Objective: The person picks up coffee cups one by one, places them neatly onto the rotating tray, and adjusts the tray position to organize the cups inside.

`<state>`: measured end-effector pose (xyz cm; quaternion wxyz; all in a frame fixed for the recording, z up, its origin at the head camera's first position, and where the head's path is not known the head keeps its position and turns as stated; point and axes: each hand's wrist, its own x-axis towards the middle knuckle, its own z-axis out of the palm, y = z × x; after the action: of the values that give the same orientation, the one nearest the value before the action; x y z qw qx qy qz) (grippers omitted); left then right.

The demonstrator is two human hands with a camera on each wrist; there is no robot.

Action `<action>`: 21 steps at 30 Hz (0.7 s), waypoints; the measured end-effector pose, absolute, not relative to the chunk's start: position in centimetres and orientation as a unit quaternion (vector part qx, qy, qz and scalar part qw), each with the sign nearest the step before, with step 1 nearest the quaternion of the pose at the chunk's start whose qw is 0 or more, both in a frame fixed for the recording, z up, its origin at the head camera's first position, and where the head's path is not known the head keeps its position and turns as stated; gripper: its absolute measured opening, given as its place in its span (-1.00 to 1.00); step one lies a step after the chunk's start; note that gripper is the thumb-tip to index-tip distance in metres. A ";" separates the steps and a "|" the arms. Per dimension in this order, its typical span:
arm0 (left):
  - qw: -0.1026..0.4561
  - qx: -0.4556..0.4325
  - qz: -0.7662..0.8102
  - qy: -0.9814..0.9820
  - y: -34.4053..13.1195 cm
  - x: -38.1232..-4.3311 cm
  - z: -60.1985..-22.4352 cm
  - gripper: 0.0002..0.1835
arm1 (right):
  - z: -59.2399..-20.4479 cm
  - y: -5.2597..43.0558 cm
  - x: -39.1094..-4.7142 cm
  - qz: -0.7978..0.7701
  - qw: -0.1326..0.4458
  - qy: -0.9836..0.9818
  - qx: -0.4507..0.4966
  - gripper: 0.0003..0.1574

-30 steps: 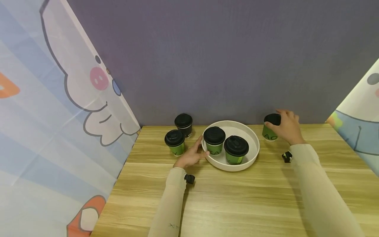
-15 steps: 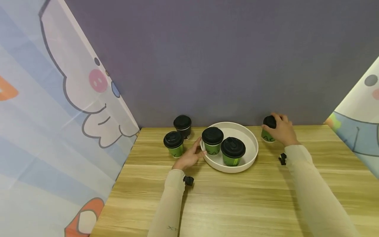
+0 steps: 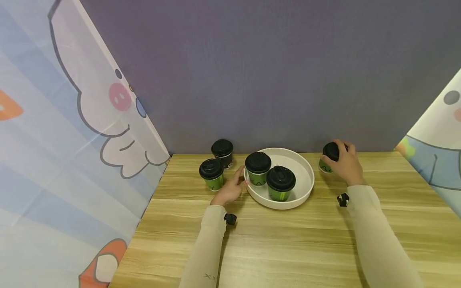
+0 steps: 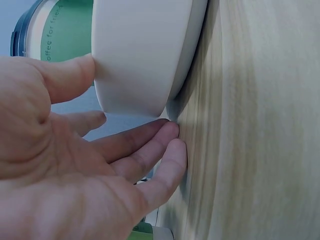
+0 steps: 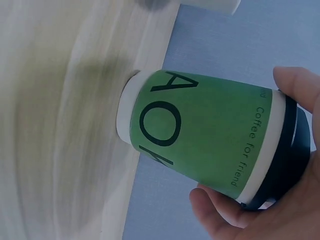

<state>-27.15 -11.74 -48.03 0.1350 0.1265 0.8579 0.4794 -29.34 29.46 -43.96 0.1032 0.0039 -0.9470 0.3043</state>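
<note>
My right hand [image 3: 346, 166] holds a green paper coffee cup [image 5: 200, 135] by its black lid [image 5: 280, 155], thumb and fingers on opposite sides. That cup leans, its white base right at the tabletop. My left hand [image 3: 229, 191] is at the left side of a round white tray [image 3: 300, 176]. In the left wrist view its thumb [image 4: 75, 75] touches the tray wall and the other fingers reach out low beside it. Two green lidded coffee cups stand in the tray, a rear one [image 3: 257, 178] and a front one [image 3: 279, 194].
Left of the tray, a green lidded cup [image 3: 214, 183] stands close to my left hand, with a black lidded cup [image 3: 225, 160] behind it. A grey panel [image 3: 273, 80] rises along the table's back edge. Cartoon-printed sheets [image 3: 54, 160] hang at both sides.
My right hand has closed round the lid of the right-hand cup, which now tilts. In the tray, the front cup has shifted slightly left and the rear one slightly back. My left hand stays by the tray.
</note>
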 end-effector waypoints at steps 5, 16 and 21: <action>0.122 0.118 0.467 0.868 -11.5 -27.1 -47.9 -0.28 | -44.7 29.2 -28.2 0.312 0.126 -0.942 -0.001 0.08; 0.107 0.138 0.442 0.880 -11.3 -27.1 -48.1 -0.43 | -45.9 28.6 -26.7 0.322 0.158 -0.933 -0.015 0.02; 0.100 0.149 0.436 0.882 -11.2 -27.0 -47.8 -0.50 | -45.9 28.5 -26.4 0.330 0.160 -0.930 -0.025 0.01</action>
<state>-27.00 -11.23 -47.80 0.1005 0.1485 0.8821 0.4357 -26.39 28.46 -45.90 0.1600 -0.0255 -0.9298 0.3305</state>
